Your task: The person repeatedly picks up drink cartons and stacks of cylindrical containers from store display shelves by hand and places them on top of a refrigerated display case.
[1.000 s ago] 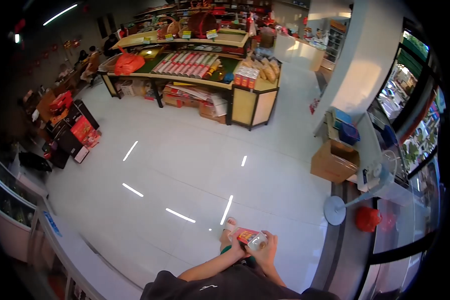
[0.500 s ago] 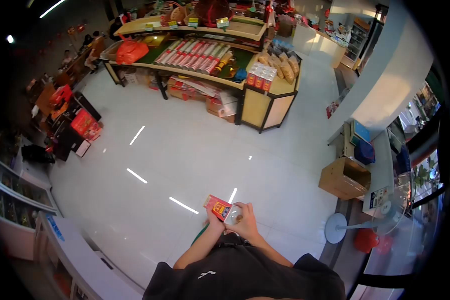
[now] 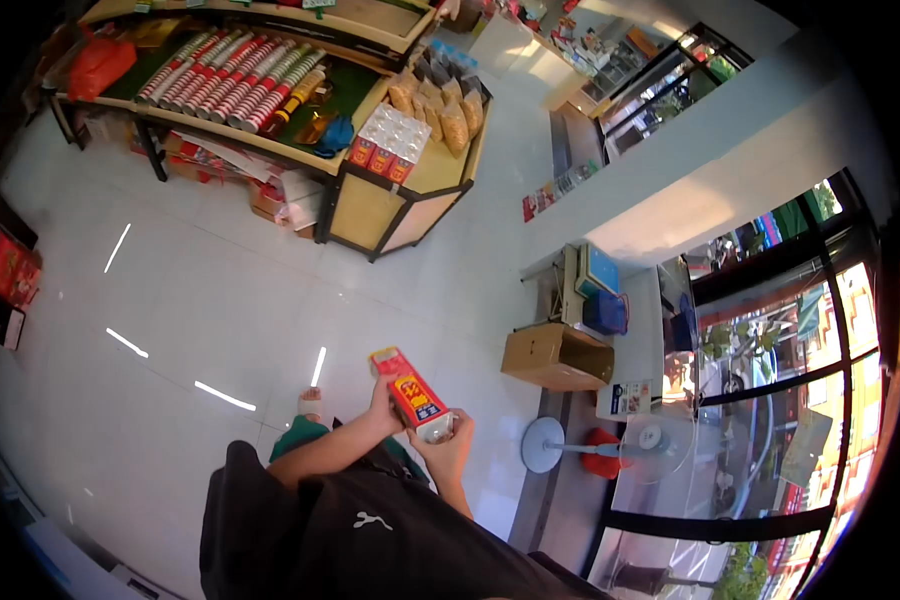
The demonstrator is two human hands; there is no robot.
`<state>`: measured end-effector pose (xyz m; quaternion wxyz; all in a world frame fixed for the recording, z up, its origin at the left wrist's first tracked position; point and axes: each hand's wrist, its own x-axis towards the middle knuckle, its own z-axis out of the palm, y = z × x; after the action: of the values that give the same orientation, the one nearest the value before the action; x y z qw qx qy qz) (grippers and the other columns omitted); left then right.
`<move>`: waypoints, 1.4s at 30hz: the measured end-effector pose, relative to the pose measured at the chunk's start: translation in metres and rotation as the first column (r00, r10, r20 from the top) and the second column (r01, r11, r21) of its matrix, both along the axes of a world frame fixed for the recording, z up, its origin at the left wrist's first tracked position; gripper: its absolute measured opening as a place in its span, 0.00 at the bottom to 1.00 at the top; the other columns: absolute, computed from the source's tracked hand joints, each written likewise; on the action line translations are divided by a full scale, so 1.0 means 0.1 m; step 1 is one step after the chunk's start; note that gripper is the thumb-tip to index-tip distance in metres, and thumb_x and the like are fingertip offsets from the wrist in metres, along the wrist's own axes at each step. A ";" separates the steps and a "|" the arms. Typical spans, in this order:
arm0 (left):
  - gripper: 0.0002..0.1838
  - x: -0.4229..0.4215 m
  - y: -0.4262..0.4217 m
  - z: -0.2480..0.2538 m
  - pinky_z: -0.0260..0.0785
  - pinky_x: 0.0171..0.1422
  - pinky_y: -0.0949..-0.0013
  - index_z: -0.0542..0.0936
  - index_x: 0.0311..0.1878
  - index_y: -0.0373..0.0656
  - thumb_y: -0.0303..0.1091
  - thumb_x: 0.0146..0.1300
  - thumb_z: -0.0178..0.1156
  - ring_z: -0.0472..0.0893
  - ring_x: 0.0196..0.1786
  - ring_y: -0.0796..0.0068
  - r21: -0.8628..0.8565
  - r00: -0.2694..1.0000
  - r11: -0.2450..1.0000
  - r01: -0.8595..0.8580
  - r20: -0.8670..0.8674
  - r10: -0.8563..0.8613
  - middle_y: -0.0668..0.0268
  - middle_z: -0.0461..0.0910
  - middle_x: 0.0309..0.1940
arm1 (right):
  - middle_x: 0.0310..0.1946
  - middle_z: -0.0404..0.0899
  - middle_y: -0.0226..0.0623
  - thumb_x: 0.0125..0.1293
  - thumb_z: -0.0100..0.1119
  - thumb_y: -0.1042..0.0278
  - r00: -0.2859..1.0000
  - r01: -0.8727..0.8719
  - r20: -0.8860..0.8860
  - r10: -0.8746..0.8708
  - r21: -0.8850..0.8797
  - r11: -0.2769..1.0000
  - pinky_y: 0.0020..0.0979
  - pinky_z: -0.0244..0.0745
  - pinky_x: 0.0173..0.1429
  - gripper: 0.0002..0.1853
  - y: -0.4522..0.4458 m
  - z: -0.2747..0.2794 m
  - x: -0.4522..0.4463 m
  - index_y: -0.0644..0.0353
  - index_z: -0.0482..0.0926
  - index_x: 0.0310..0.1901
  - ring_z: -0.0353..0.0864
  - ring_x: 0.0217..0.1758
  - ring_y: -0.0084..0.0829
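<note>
A red box with yellow lettering and a clear end [image 3: 416, 398] is held in front of my body, over the pale floor. My left hand [image 3: 383, 404] grips its left side, near the middle. At the lower right, my right hand [image 3: 448, 445] is closed round the clear end. The box tilts, with its red top end pointing up and left. What lies inside the clear end is too small to make out.
A display stand [image 3: 370, 215] holds striped rolls [image 3: 232, 80], similar red boxes [image 3: 382, 150] and bagged goods [image 3: 453, 128]. At the right are a cardboard box [image 3: 532, 357], a fan [image 3: 543, 445], a red object [image 3: 602, 462] and windows.
The view has swung right, so the stand sits further left and more window shows. The red box is turned so its lettered side faces the camera, still in both hands.
</note>
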<state>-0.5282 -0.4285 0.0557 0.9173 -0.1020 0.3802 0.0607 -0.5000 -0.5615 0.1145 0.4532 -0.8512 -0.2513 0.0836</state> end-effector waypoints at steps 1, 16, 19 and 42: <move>0.27 0.14 0.16 0.08 0.66 0.61 0.51 0.73 0.48 0.45 0.50 0.47 0.61 0.75 0.52 0.59 -0.010 0.998 0.999 0.033 0.057 -0.033 0.59 0.76 0.45 | 0.39 0.69 0.39 0.35 0.80 0.66 0.999 0.050 0.004 -0.050 0.036 0.998 0.29 0.72 0.40 0.40 0.09 -0.07 0.12 0.64 0.65 0.49 0.73 0.39 0.29; 0.33 2.12 1.82 -0.28 0.64 0.63 0.54 0.69 0.57 0.43 0.53 0.50 0.57 0.74 0.55 0.61 0.109 0.981 0.993 0.048 0.181 -0.068 0.63 0.74 0.52 | 0.42 0.68 0.42 0.37 0.79 0.61 0.994 -0.109 -0.014 0.108 -0.055 0.993 0.35 0.73 0.46 0.38 1.80 -0.17 2.49 0.64 0.70 0.51 0.74 0.43 0.37; 0.38 2.51 2.08 -0.56 0.63 0.62 0.54 0.70 0.57 0.44 0.61 0.47 0.61 0.73 0.56 0.61 0.084 1.000 0.996 -0.021 0.021 0.019 0.62 0.74 0.53 | 0.42 0.67 0.44 0.38 0.78 0.62 0.968 -0.237 -0.079 0.237 0.004 0.971 0.34 0.74 0.44 0.38 2.27 0.03 3.10 0.64 0.69 0.52 0.74 0.44 0.39; 0.15 5.50 4.02 -0.79 0.70 0.44 0.71 0.73 0.42 0.43 0.46 0.67 0.50 0.75 0.41 0.75 -0.072 0.835 0.866 -0.495 0.236 0.497 0.69 0.74 0.36 | 0.43 0.67 0.45 0.39 0.74 0.60 0.886 -0.446 0.045 0.462 -0.194 0.874 0.38 0.73 0.49 0.36 5.02 -0.03 6.16 0.65 0.69 0.51 0.74 0.46 0.43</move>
<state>0.0223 -0.0267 -0.0233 0.9098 -0.2073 0.2239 0.2813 0.1157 -0.0591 0.1119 0.3311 -0.8084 -0.4556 0.1714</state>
